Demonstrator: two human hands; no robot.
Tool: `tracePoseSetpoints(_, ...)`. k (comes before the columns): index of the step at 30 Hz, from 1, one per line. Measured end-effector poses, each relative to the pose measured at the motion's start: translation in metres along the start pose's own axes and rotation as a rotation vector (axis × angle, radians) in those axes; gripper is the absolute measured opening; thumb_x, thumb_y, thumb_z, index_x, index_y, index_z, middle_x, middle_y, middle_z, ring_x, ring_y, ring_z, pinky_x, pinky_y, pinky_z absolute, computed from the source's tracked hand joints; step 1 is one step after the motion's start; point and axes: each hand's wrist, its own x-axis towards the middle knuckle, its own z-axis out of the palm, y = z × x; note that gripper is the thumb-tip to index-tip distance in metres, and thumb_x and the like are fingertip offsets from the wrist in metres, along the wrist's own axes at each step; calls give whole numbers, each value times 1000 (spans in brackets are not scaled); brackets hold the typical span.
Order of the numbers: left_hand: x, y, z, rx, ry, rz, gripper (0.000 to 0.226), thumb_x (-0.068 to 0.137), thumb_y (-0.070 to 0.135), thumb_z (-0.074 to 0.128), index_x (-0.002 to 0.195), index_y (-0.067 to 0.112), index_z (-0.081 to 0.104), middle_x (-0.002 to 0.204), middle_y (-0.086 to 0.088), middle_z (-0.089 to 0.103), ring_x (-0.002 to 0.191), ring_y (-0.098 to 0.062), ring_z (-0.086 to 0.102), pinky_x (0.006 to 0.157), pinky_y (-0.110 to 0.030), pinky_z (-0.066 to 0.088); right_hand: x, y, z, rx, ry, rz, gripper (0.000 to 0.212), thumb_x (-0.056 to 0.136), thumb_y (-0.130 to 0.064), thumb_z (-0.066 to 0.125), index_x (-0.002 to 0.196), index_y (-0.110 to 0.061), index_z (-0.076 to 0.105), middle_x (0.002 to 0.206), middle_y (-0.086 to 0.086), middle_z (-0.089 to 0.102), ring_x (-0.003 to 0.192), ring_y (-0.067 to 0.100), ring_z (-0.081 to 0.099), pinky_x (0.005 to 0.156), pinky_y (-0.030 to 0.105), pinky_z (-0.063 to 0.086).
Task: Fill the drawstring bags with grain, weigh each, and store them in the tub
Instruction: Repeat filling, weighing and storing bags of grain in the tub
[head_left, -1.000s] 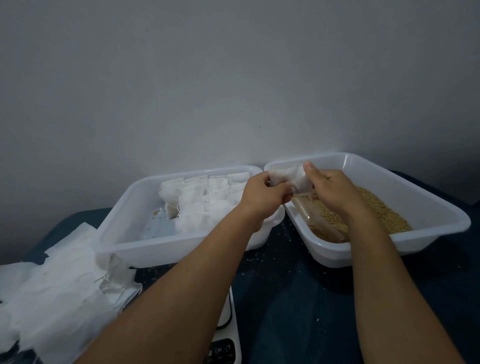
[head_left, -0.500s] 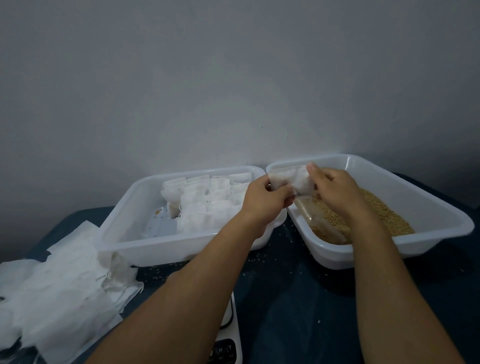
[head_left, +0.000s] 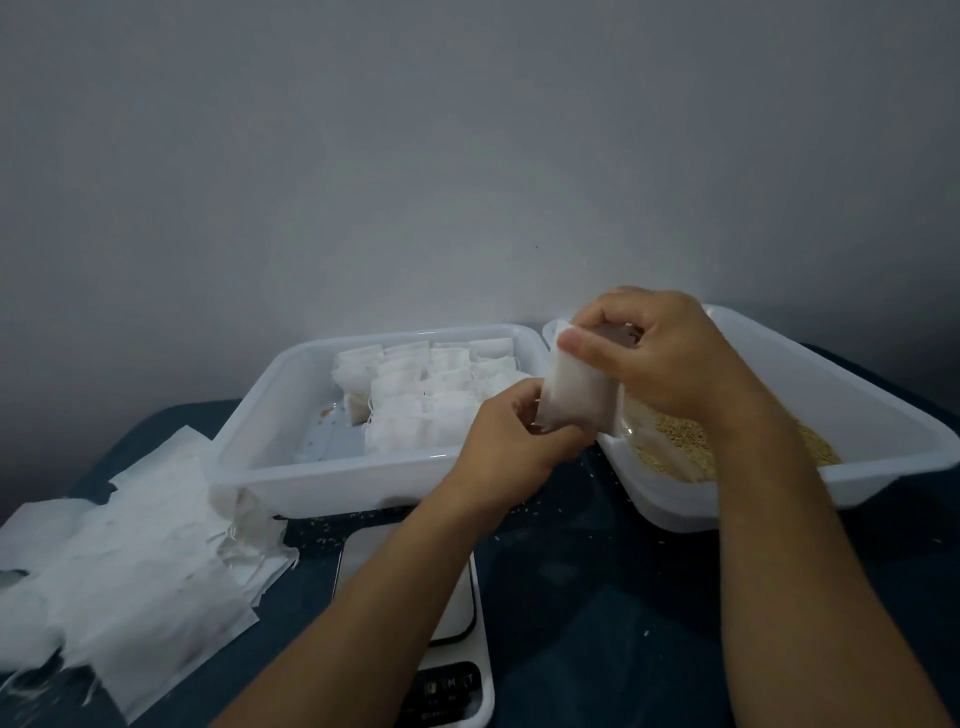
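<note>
A small white drawstring bag (head_left: 574, 397) hangs upright between my hands, over the gap between the two tubs. My right hand (head_left: 660, 358) pinches its top edge from above. My left hand (head_left: 511, 441) grips its lower left corner from below. The left white tub (head_left: 332, 478) holds several filled white bags (head_left: 421, 400) in rows. The right white tub (head_left: 883, 415) holds tan grain (head_left: 685, 441) and a clear scoop (head_left: 649, 452) lying in it. A white scale (head_left: 447, 623) sits under my left forearm.
A heap of flat empty white bags (head_left: 124, 582) lies at the left on the dark blue table (head_left: 597, 597). Loose grains are scattered between the tubs. A grey wall stands right behind both tubs.
The bag turned from lying level to hanging upright and came nearer. My right hand rose to its top, my left dropped to its bottom corner. The view tilted down, showing more of the scale.
</note>
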Motion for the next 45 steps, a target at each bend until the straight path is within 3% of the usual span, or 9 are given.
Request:
tracePoseSetpoints(5, -28, -15, -23, -32, -54, -10, 20, 89, 17, 81, 107, 20, 74, 101, -3, 78, 95, -17, 75, 82, -30, 61, 2, -28, 21, -128, -211, -61, 33, 86, -70, 64, 95, -40, 75, 97, -23, 71, 94, -3, 65, 79, 22, 49)
tracePoseSetpoints(10, -55, -30, -52, -109, 60, -24, 30, 83, 21, 86, 110, 31, 77, 107, 1, 79, 103, -14, 74, 86, -27, 60, 1, -34, 32, -24, -128, 27, 48, 85, -81, 53, 117, -48, 64, 108, -28, 70, 98, -8, 67, 75, 15, 54)
tracePoseSetpoints(13, -67, -35, -69, -106, 130, -27, 32, 82, 17, 86, 112, 24, 76, 105, -2, 79, 104, -21, 73, 90, -38, 61, -14, -33, 51, 108, -234, 140, 55, 79, -89, 54, 119, -52, 62, 110, -23, 73, 98, -2, 71, 80, 27, 59)
tracePoseSetpoints(16, -77, -39, -85, -35, 150, -17, 32, 85, 13, 85, 115, 20, 74, 104, -1, 79, 101, -20, 75, 89, -39, 63, -36, -34, 89, 110, -251, 104, 17, 91, -64, 66, 94, -47, 69, 92, -25, 73, 82, -3, 70, 69, 13, 52)
tracePoseSetpoints(23, -96, -47, -113, 16, 86, 59, 34, 92, 22, 80, 124, 25, 69, 115, 6, 78, 108, -12, 74, 91, -23, 57, -62, -34, 135, 126, -95, 119, 30, 99, -37, 70, 75, -19, 62, 70, -4, 63, 60, 7, 53, 54, 19, 45)
tracePoseSetpoints(27, -99, -53, -122, 127, 189, 102, 14, 96, 22, 76, 91, 35, 73, 87, 11, 76, 83, -4, 71, 76, -16, 53, -75, -33, 149, 166, -47, 115, 30, 98, -29, 73, 71, -32, 60, 66, -13, 61, 60, 4, 54, 56, 16, 43)
tracePoseSetpoints(33, -103, -65, -137, 152, 192, 47, 17, 93, 17, 78, 87, 30, 69, 81, 1, 75, 78, -18, 74, 77, -33, 62, -84, -32, 161, 226, -39, 190, 3, 95, -25, 76, 96, -22, 77, 87, -12, 76, 80, 6, 71, 72, 18, 56)
tracePoseSetpoints(36, -105, -67, -143, 214, 157, -35, 23, 90, 16, 78, 99, 35, 68, 86, 2, 78, 81, -26, 76, 80, -43, 65, -87, -31, 166, 250, -121, 235, 18, 94, -20, 78, 111, -23, 76, 96, -13, 78, 90, 5, 74, 81, 26, 61)
tracePoseSetpoints(45, -109, -69, -149, 622, 91, -22, 31, 85, 26, 79, 109, 39, 64, 85, 16, 70, 75, -3, 67, 70, -18, 54, -91, -28, 171, -40, -250, 143, 58, 88, -31, 84, 141, -34, 62, 106, -11, 70, 91, -2, 65, 84, 14, 53)
